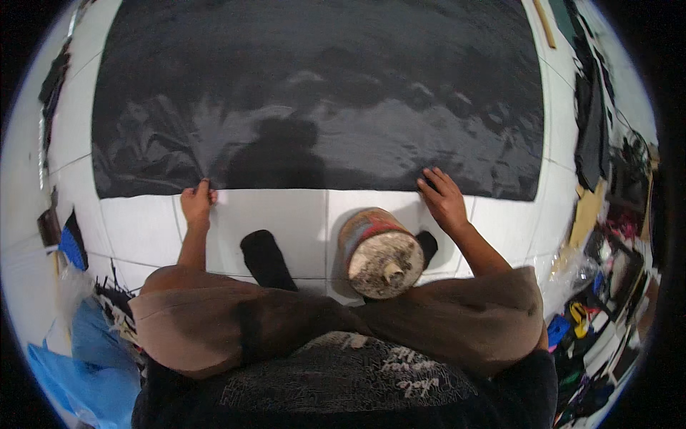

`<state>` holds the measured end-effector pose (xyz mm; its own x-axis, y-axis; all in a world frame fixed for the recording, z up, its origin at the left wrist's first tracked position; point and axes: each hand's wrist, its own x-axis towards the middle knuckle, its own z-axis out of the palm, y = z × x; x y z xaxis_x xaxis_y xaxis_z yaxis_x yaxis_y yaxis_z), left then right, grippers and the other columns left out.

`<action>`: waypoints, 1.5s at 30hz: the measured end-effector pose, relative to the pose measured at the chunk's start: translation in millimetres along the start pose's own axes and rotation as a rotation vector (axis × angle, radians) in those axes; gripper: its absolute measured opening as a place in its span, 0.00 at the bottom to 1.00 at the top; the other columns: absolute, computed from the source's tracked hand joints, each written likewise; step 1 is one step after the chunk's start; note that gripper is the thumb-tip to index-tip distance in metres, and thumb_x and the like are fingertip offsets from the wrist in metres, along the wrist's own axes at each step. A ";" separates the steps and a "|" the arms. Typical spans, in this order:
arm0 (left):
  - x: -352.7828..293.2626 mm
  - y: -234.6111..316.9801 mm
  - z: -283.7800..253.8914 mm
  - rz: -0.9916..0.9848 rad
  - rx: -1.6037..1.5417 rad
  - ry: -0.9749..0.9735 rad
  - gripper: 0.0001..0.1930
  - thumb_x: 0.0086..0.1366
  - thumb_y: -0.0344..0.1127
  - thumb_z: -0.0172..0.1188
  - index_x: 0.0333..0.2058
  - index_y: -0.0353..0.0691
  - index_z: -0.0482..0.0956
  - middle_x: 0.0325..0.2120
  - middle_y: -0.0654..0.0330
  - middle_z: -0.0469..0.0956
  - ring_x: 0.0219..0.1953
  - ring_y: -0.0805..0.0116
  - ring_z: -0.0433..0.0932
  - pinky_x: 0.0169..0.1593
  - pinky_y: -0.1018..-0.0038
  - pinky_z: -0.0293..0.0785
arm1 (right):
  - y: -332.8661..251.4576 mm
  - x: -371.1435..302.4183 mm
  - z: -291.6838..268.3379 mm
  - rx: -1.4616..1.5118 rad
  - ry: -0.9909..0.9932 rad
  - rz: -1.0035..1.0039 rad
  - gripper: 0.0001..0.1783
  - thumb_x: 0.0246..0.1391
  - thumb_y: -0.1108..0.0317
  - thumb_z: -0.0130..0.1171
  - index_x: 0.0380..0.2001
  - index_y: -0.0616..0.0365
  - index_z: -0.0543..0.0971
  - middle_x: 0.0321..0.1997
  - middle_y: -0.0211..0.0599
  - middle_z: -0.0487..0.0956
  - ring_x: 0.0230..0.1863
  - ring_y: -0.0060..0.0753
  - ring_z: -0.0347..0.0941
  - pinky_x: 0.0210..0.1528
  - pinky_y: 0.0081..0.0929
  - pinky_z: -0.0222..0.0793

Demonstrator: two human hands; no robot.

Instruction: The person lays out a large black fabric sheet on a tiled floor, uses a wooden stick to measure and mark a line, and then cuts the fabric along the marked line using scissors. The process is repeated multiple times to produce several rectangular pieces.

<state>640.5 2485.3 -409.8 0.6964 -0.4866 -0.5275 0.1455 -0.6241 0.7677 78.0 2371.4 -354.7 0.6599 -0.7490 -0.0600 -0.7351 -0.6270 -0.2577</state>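
A wide sheet of shiny black fabric (pixel 321 93) is spread over the floor in front of me, its near edge running almost straight across. My left hand (pixel 196 204) pinches that edge near its left part, and small creases fan out from the fingers. Toward the right part of the same edge, my right hand (pixel 444 200) rests with fingers apart on the fabric. Between my feet stands a round, drum-like object (pixel 384 257) with a stained whitish top, a small knob and a reddish side.
White floor tiles (pixel 500 222) surround the fabric. Cluttered odds and ends, with a yellow item (pixel 579 318), line the right side. A blue plastic bag (pixel 86 379) lies at lower left. A wooden strip (pixel 544 23) sits at far right. My dark-socked foot (pixel 266 259) is close to the edge.
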 end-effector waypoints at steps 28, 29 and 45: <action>114.2 28.5 -70.9 0.297 0.604 0.736 0.34 0.56 0.53 0.63 0.53 0.32 0.70 0.50 0.42 0.69 0.53 0.46 0.68 0.54 0.54 0.66 | -4.6 -14.9 -41.2 0.108 -0.313 0.119 0.31 0.50 0.64 0.62 0.59 0.54 0.69 0.64 0.51 0.63 0.65 0.52 0.59 0.65 0.42 0.58; 107.5 11.5 -87.9 0.752 0.691 0.599 0.29 0.59 0.47 0.62 0.53 0.33 0.70 0.51 0.42 0.68 0.51 0.46 0.69 0.55 0.55 0.65 | -1.8 0.3 -24.7 0.149 -0.227 0.046 0.31 0.47 0.65 0.62 0.58 0.52 0.69 0.64 0.50 0.63 0.64 0.54 0.60 0.64 0.44 0.59; -66.1 42.1 62.3 1.365 1.094 -0.465 0.19 0.57 0.33 0.63 0.48 0.39 0.76 0.49 0.37 0.71 0.55 0.37 0.67 0.59 0.50 0.61 | 106.6 -50.6 -15.6 -0.034 0.377 0.574 0.25 0.51 0.52 0.59 0.52 0.48 0.75 0.56 0.49 0.70 0.57 0.51 0.67 0.56 0.46 0.63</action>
<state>556.9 2453.1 -365.3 -0.3432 -0.9392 0.0056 -0.9109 0.3343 0.2419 -36.1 2339.1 -364.1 0.0696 -0.9841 0.1631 -0.9609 -0.1100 -0.2541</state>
